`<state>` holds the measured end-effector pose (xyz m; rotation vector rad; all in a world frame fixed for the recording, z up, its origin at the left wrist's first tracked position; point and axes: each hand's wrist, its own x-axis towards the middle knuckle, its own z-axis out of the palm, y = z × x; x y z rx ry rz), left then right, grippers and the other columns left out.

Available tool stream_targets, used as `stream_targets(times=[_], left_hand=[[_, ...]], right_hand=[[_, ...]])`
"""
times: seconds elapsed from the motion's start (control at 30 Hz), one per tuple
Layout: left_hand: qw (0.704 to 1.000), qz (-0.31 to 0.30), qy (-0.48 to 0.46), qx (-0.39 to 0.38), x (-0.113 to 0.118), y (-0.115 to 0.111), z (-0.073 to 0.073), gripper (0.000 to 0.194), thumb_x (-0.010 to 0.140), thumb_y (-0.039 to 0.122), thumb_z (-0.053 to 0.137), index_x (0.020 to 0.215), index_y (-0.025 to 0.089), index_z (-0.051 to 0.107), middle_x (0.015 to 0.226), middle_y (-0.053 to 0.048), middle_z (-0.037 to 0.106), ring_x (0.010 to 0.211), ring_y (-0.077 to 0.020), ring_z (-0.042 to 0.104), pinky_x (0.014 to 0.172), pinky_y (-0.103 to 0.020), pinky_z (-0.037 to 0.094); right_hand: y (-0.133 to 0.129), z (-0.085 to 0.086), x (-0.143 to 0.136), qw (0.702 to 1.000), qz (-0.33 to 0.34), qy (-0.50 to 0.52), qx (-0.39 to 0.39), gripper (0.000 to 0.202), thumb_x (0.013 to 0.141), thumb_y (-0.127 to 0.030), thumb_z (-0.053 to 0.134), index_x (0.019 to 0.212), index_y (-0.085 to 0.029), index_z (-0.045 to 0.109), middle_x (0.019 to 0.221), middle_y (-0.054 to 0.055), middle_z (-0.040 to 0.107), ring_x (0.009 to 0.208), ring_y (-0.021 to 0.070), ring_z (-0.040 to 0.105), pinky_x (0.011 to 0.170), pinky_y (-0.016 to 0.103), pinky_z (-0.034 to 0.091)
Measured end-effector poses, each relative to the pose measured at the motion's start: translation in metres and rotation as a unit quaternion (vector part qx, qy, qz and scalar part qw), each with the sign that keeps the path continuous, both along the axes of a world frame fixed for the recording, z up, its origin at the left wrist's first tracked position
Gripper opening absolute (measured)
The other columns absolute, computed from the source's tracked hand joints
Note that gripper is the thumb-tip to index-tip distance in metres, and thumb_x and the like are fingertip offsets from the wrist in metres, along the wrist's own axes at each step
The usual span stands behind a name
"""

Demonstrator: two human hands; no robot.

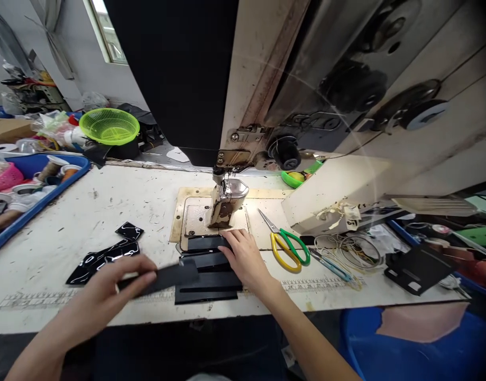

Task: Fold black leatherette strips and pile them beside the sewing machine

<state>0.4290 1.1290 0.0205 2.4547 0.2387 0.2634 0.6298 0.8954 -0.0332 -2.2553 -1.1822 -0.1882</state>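
Looming above and beyond both hands, a sewing machine [262, 53] stands on the white tabletop [147, 190]. To the right hand's right and below tabletop level sits a blue tub [361, 344]; a blue tray [48, 201] of thread spools lies beyond the left hand, to its left. The left hand [111, 288] has thumb and fingers clamped on a black strip [169, 278], its free end over the left ends of the laid strips [209, 280]. On these rests the right hand [243, 259], whether gripping or merely pressing, I cannot tell. Glossy black pieces [108, 259] lie just beyond the left hand; scissors [277, 232] with yellow and green handles lie right of the right hand.
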Motion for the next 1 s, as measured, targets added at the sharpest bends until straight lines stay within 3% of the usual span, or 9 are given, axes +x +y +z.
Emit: stream_targets(times=[0.07,0.13,0.2,0.3,0.43,0.63,0.77,0.87,1.0], left_hand=[[0.996,-0.076,0.048,-0.031,-0.016,-0.017,-0.004,0.020,0.093,0.048,0.061,0.103,0.033,0.070,0.096,0.004,0.077,0.081,-0.0159,0.073,0.061,-0.017,0.056],[0.988,-0.128,0.072,-0.053,-0.024,-0.040,-0.013,0.014,0.095,0.038,0.059,0.105,0.034,0.069,0.105,0.005,0.077,0.092,-0.0148,0.074,0.079,-0.019,0.059],[0.984,-0.154,0.069,-0.061,-0.024,-0.059,-0.019,0.012,0.096,0.030,0.058,0.102,0.032,0.067,0.122,0.002,0.073,0.109,-0.0155,0.071,0.092,-0.022,0.057],[0.982,-0.174,0.064,-0.048,-0.021,-0.075,-0.020,0.012,0.095,0.022,0.057,0.097,0.030,0.065,0.133,-0.002,0.068,0.121,-0.0161,0.066,0.097,-0.024,0.055],[0.980,-0.190,0.058,-0.025,-0.019,-0.079,-0.014,0.016,0.090,0.012,0.060,0.093,0.028,0.063,0.134,-0.003,0.067,0.124,-0.0165,0.063,0.098,-0.025,0.055],[0.975,-0.192,0.103,-0.040,-0.016,-0.087,-0.006,0.016,0.090,0.011,0.058,0.092,0.026,0.064,0.136,-0.004,0.066,0.127,-0.0196,0.060,0.099,-0.030,0.054],[0.970,-0.178,0.151,-0.063,-0.012,-0.090,0.001,0.012,0.091,0.015,0.058,0.091,0.025,0.064,0.135,-0.003,0.066,0.129,-0.0208,0.057,0.103,-0.032,0.050],[0.971,-0.179,0.146,-0.061,-0.011,-0.091,-0.001,0.011,0.091,0.015,0.058,0.091,0.025,0.063,0.136,-0.003,0.066,0.129,-0.0210,0.057,0.103,-0.033,0.049],[0.973,-0.181,0.134,-0.040,-0.010,-0.091,-0.007,0.012,0.091,0.014,0.057,0.092,0.025,0.063,0.138,-0.004,0.064,0.127,-0.0209,0.058,0.104,-0.036,0.050]], right_hand=[[0.007,-0.001,0.001,1.000,-0.014,0.014,-0.002,0.017,0.095,-0.016,0.058,0.109,-0.020,0.067,0.105,0.012,0.067,0.101,0.0312,0.060,0.088,0.052,0.054],[0.009,0.004,0.000,0.999,-0.021,0.037,0.004,0.010,0.095,-0.016,0.057,0.099,-0.020,0.066,0.102,0.012,0.065,0.099,0.0298,0.060,0.086,0.049,0.054],[0.004,0.016,0.001,0.998,-0.011,0.069,0.010,0.010,0.099,-0.019,0.054,0.097,-0.020,0.064,0.099,0.008,0.066,0.094,0.0248,0.063,0.082,0.040,0.055],[-0.008,0.039,0.003,0.992,0.027,0.120,-0.001,0.012,0.103,-0.026,0.051,0.105,-0.021,0.062,0.094,0.002,0.069,0.085,0.0174,0.066,0.074,0.028,0.055],[-0.012,0.045,-0.002,0.982,0.071,0.161,-0.068,0.010,0.096,-0.027,0.064,0.105,-0.024,0.066,0.091,-0.002,0.070,0.084,0.0162,0.068,0.073,0.026,0.053],[0.006,0.030,-0.008,0.973,0.053,0.152,-0.163,0.027,0.083,-0.022,0.079,0.102,-0.022,0.061,0.113,0.007,0.064,0.111,0.0275,0.057,0.095,0.045,0.042],[0.011,0.036,0.000,0.956,0.074,0.189,-0.212,0.035,0.075,-0.032,0.087,0.092,-0.021,0.058,0.098,0.003,0.064,0.103,0.0271,0.057,0.090,0.042,0.041],[0.012,0.037,0.001,0.950,0.071,0.209,-0.221,0.037,0.072,-0.031,0.089,0.088,-0.021,0.057,0.101,0.004,0.062,0.105,0.0267,0.054,0.089,0.038,0.040],[0.009,0.033,-0.005,0.946,0.059,0.240,-0.209,0.038,0.076,-0.024,0.085,0.102,-0.021,0.058,0.098,0.002,0.063,0.093,0.0211,0.058,0.080,0.030,0.041]])
